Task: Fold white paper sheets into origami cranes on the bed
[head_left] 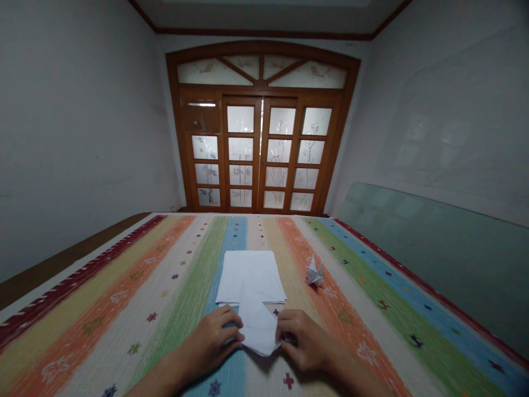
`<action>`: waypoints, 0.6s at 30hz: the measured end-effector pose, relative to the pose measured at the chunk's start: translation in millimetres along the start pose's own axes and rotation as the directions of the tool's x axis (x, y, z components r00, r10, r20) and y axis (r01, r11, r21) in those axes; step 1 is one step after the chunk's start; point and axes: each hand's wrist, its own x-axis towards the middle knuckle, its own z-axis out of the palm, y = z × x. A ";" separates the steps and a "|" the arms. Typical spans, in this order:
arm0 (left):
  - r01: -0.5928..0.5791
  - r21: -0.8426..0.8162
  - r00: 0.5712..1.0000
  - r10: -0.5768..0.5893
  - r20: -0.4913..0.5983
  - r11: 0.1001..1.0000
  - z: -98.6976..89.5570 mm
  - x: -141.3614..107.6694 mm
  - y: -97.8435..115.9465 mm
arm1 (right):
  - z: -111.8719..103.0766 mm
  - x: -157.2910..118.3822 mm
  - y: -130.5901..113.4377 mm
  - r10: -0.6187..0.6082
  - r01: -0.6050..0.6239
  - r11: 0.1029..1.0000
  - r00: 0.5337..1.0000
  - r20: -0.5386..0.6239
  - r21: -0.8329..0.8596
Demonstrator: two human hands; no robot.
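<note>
A partly folded sheet of white paper (259, 331) lies between my hands, its far end overlapping a stack of white paper (252, 270). At its left edge, my left hand (221, 336) has thumb and fingers closed on the paper. My right hand (300, 337) pinches the near right corner, fingers curled. The near edge of the folded paper looks slightly raised and curved. Beyond my right hand stands a folded paper crane (314, 273), pointed and greyish white, apart from both hands.
A striped, patterned tablecloth (173, 309) covers the table. Along the right side is a pale green panel (438, 248). Wooden doors with glass panes (258, 149) stand beyond the table's far edge, with white walls on both sides.
</note>
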 end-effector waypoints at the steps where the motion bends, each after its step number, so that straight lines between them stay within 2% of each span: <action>1: 0.010 -0.023 1.000 -0.010 -0.007 1.000 0.3 0.0 0.2 | -1.5 0.9 0.3 0.026 -0.026 1.000 1.000 0.007 0.008; 6: 0.163 -0.147 0.985 -0.169 -0.024 0.975 1.0 3.1 6.0 | -7.8 8.5 -2.1 0.262 -0.263 0.964 0.965 0.028 0.047; 8: 0.225 -0.174 0.971 -0.235 -0.036 0.959 3.6 4.9 8.1 | -7.7 10.6 -2.9 0.320 -0.321 0.943 0.947 0.020 0.091; 13: 0.330 -0.193 0.937 -0.346 -0.054 0.924 10.9 8.2 9.8 | -4.0 11.6 -2.3 0.407 -0.397 0.901 0.913 -0.026 0.173; 18: 0.378 -0.159 0.917 -0.392 -0.069 0.912 14.4 10.3 9.2 | -3.4 12.0 -3.0 0.446 -0.438 0.879 0.895 0.004 0.189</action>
